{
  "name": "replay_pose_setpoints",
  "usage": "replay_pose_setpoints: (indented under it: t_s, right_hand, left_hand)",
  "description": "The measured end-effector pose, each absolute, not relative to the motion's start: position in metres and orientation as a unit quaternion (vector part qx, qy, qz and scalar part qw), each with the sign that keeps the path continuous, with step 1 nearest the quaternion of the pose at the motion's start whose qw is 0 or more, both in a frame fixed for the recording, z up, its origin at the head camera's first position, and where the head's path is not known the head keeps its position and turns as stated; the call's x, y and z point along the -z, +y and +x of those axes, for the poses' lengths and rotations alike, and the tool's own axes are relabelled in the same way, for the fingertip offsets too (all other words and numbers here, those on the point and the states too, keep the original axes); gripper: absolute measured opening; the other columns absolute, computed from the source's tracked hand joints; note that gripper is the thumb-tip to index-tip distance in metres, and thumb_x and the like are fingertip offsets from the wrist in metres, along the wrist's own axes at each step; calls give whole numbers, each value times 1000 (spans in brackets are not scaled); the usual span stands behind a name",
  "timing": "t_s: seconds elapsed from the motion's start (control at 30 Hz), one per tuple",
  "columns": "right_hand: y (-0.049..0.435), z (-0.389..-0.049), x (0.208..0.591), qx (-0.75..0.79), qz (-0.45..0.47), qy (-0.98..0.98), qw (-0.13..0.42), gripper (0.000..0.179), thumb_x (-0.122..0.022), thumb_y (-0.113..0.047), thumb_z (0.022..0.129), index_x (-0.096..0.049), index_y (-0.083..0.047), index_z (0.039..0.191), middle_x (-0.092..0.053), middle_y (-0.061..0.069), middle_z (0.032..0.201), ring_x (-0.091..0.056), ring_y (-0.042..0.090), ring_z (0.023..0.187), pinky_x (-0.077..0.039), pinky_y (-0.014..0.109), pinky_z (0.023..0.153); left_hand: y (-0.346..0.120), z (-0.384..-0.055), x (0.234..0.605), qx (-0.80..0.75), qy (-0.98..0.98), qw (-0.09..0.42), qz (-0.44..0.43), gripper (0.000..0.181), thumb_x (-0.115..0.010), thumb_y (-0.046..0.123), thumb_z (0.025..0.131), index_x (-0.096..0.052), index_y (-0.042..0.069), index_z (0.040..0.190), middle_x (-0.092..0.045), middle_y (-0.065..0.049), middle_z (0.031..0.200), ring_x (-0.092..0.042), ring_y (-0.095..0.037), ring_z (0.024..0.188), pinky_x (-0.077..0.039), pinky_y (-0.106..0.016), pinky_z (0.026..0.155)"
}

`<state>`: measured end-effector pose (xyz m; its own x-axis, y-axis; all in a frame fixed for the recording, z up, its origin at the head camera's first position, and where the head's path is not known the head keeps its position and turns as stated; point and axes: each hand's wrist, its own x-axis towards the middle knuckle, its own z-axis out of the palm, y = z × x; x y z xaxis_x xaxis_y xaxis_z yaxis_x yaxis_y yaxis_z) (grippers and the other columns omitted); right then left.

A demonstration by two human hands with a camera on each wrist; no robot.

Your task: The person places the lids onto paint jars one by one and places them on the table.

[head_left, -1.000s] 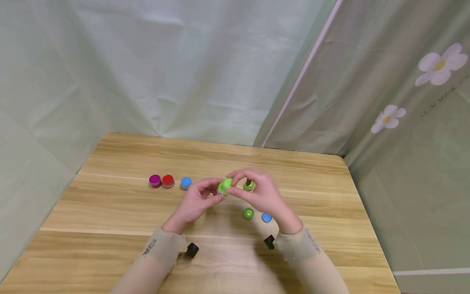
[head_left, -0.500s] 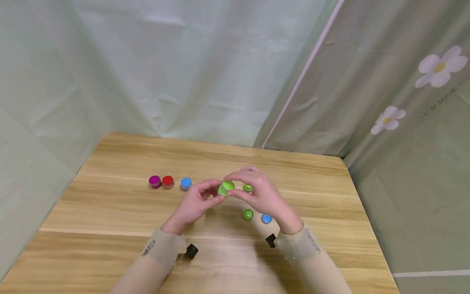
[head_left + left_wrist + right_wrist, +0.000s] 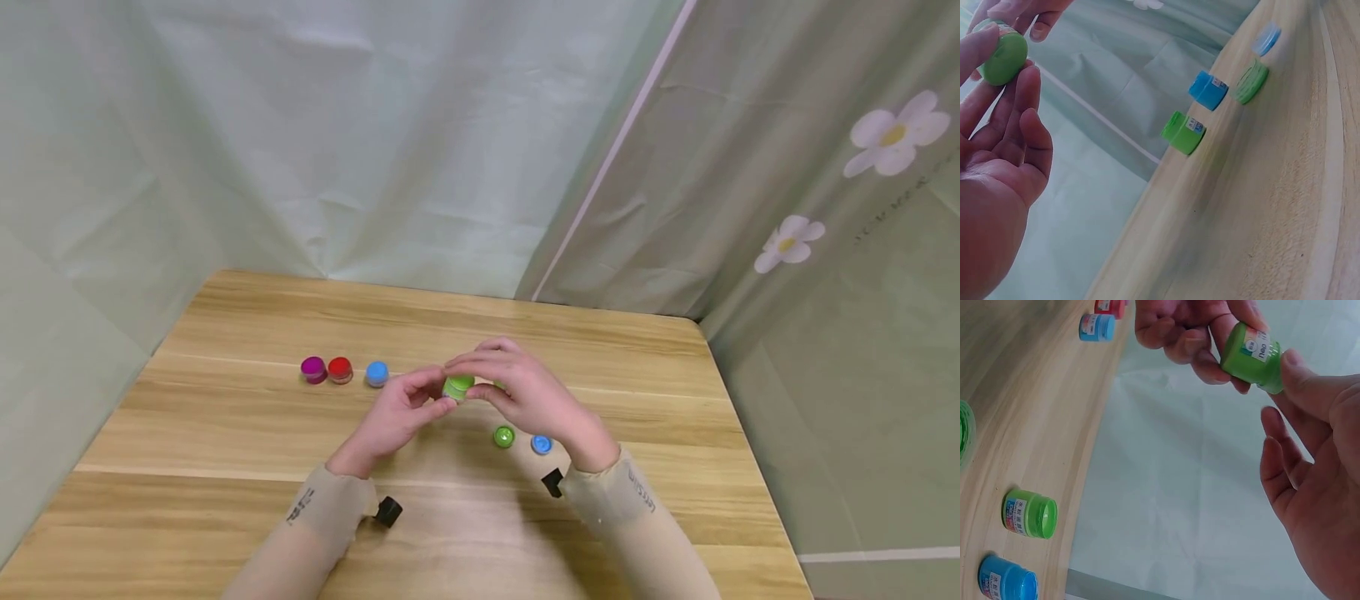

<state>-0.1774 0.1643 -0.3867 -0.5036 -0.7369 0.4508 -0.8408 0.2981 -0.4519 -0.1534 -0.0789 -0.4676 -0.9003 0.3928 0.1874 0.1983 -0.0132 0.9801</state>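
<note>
My left hand (image 3: pixel 401 412) holds a small light green paint jar (image 3: pixel 457 387) above the table by its body. The right wrist view shows the same paint jar (image 3: pixel 1249 353) tilted, with a printed label and a ridged top end. At that end my right hand (image 3: pixel 528 396) pinches with thumb and fingers, its palm arched over the jar. Its other fingers curl loosely in the right wrist view. On the table stand an uncapped green jar (image 3: pixel 1184 132) and a blue jar (image 3: pixel 1209 90). Near them lie a green lid (image 3: pixel 504 437) and a blue lid (image 3: pixel 542 444).
At the left of the wooden table (image 3: pixel 225 433) stand a purple jar (image 3: pixel 313 370), a red jar (image 3: pixel 340 370) and a blue jar (image 3: pixel 377 373) in a row. A pale curtain (image 3: pixel 420 167) hangs behind the table and along its sides.
My right hand has shifted slightly left and its fingers now reach over the top of the held jar. The jar has been tipped more upright. The left hand stays nearly still.
</note>
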Motion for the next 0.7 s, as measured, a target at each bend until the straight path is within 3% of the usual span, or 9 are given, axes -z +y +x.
replay_pose_setpoints:
  t_s: [0.37,0.7]
  right_hand:
    - [162,-176,391,-326,453,-823,109,41,-87,-33,91,-78,-15,126,-74,-5,119,-58,21,122,-45,34,108]
    - [165,-174,387,-329,443,-827,108,40,-87,-31,92,-77,-15,128,-72,-4,117,-56,20,120,-48,34,101]
  left_hand:
    - [-79,-152,466,-694,684,78,209,41,-75,5,101,-66,-3,140,-70,-12,127,-63,-21,107,-54,-27,95]
    - [-79,-153,464,-701,675,64,221,40,-76,6,100,-67,-2,139,-72,-6,125,-64,-21,106,-55,-26,90]
